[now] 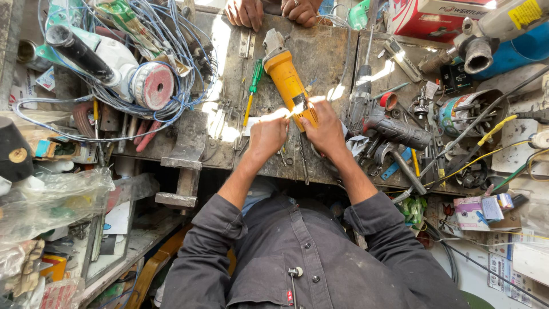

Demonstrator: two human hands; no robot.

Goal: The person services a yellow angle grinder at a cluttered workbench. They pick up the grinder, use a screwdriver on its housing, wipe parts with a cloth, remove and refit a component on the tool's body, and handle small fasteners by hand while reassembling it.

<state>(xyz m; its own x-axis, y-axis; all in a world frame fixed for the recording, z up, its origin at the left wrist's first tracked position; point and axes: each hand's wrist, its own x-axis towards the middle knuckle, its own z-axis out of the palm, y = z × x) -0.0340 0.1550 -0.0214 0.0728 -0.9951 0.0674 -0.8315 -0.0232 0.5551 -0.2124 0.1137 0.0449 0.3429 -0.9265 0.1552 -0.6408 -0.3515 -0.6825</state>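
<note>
Lying lengthwise on the scarred grey metal workbench (320, 54), a yellow angle grinder (287, 83) with a smooth plastic body and a dull cast-metal head, near end tucked between both hands. Right hand (325, 129) curled over the rear of the yellow casing, fingers pressed together around it. Left hand (267, 136) bunched just beside, fingertips drawn together at the same end (what they pinch lost in a glare of sunlight, so cannot tell). Dark, coarse-woven sleeves rolled to the elbows.

Just left of the grinder, a slim screwdriver (252, 91) with a translucent green handle. To the right, a grey and black power drill (382, 123) with a ribbed grip, touching a litter of bits and wrenches. At far left, a tangle of thin blue wire (166, 51) looped round a second grinder with a worn pinkish disc (154, 86). At the top edge, another person's hands (271, 11) resting on the bench.
</note>
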